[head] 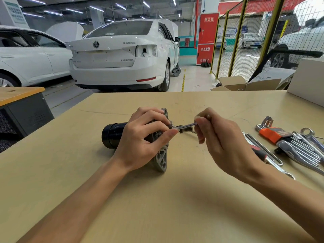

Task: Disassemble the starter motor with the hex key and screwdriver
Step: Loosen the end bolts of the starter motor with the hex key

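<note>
Motor: starter motor [112,135] lies on its side mid-bench [157,207], black body to the left, grey flange [162,160] to the right.
Left hand: left hand [143,141] wraps the flange end, grip closed around the housing to steady it.
Right hand: right hand [222,142] pinches a hex key [187,126], grip narrow on its shaft; tip meets the flange face beside the left fingertips.
Spare tools: hex key set [273,134] in an orange holder, wrenches [301,151] and a red-and-black screwdriver [259,152] lie at right, near but apart from the motor.
Progress: early, by my reading. Housing and flange still joined; no loose screws visible on the bench.
Remaining: fasteners out, then separating the parts.
</note>
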The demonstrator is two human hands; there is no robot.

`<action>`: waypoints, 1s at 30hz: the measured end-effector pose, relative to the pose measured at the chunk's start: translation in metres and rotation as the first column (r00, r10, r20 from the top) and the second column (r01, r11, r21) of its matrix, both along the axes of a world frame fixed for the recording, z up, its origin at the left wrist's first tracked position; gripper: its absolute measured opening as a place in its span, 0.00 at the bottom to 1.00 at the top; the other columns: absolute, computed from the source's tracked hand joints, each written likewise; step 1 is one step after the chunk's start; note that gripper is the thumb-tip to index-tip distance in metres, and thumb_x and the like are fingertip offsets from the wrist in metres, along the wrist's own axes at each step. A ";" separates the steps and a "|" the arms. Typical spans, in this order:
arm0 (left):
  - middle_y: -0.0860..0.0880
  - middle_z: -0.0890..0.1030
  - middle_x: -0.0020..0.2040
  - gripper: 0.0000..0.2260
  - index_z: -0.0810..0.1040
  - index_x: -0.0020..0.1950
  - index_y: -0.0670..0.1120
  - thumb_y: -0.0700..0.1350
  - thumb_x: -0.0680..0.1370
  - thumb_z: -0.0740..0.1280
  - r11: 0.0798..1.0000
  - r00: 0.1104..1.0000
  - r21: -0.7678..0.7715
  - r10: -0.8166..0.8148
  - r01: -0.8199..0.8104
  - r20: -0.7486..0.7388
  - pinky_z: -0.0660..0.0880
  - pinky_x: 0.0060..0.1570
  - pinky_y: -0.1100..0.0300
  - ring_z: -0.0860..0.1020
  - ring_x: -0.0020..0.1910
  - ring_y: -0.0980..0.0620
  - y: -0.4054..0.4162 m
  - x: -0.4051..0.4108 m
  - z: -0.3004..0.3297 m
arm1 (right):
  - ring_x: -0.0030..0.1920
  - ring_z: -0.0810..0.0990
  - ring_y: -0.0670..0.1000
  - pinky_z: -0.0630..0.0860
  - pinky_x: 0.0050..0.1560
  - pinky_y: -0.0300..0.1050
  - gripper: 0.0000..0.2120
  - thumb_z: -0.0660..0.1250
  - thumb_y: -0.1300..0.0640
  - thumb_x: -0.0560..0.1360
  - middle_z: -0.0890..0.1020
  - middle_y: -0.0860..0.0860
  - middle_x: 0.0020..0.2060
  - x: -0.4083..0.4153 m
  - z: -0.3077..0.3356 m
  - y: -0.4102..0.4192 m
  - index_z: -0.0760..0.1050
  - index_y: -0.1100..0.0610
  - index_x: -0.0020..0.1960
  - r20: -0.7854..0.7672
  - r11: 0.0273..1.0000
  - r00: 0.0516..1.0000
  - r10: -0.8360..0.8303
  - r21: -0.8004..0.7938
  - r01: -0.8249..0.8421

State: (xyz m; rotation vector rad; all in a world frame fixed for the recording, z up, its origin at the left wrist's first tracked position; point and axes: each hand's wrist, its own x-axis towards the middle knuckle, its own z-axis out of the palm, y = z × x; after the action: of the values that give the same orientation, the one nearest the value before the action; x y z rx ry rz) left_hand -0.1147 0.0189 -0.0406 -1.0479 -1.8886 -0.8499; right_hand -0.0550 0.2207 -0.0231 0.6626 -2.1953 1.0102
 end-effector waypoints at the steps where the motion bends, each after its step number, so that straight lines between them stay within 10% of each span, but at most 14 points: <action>1: 0.47 0.83 0.45 0.13 0.85 0.41 0.40 0.48 0.77 0.69 1.000 1.000 0.000 -0.006 0.006 0.002 0.73 0.58 0.54 0.78 0.54 0.45 0.000 0.000 0.000 | 0.30 0.72 0.44 0.65 0.34 0.31 0.09 0.54 0.53 0.83 0.75 0.46 0.32 0.000 0.000 0.000 0.67 0.51 0.45 -0.022 1.000 1.000 0.009 0.007 -0.008; 10: 0.45 0.84 0.45 0.12 0.85 0.42 0.39 0.47 0.77 0.69 1.000 1.000 -0.019 -0.005 0.004 -0.026 0.73 0.58 0.55 0.78 0.54 0.43 0.000 0.000 0.001 | 0.36 0.77 0.52 0.73 0.34 0.51 0.20 0.53 0.41 0.80 0.77 0.48 0.33 0.007 0.002 -0.005 0.73 0.54 0.42 0.043 0.980 0.992 0.121 -0.164 -0.112; 17: 0.45 0.83 0.45 0.14 0.85 0.41 0.39 0.49 0.78 0.69 1.000 0.999 -0.027 -0.016 0.016 -0.030 0.73 0.58 0.55 0.78 0.55 0.44 -0.001 -0.001 0.000 | 0.34 0.77 0.50 0.71 0.34 0.37 0.11 0.55 0.54 0.74 0.79 0.51 0.33 0.008 -0.003 -0.008 0.76 0.53 0.43 0.105 0.931 0.967 0.233 -0.310 -0.191; 30: 0.46 0.83 0.46 0.16 0.85 0.40 0.40 0.51 0.78 0.67 0.999 0.999 0.008 -0.033 0.032 0.043 0.72 0.59 0.57 0.78 0.56 0.45 -0.001 0.003 0.003 | 0.25 0.74 0.52 0.68 0.23 0.43 0.16 0.54 0.66 0.82 0.76 0.53 0.27 0.006 -0.003 -0.010 0.77 0.54 0.47 0.284 0.843 0.909 0.305 -0.524 -0.119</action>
State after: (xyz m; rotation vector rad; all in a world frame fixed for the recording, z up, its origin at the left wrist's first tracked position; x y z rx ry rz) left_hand -0.1121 0.0183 -0.0375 -1.0660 -1.9078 -0.9045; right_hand -0.0485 0.2110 -0.0262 0.5152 -2.0363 1.8658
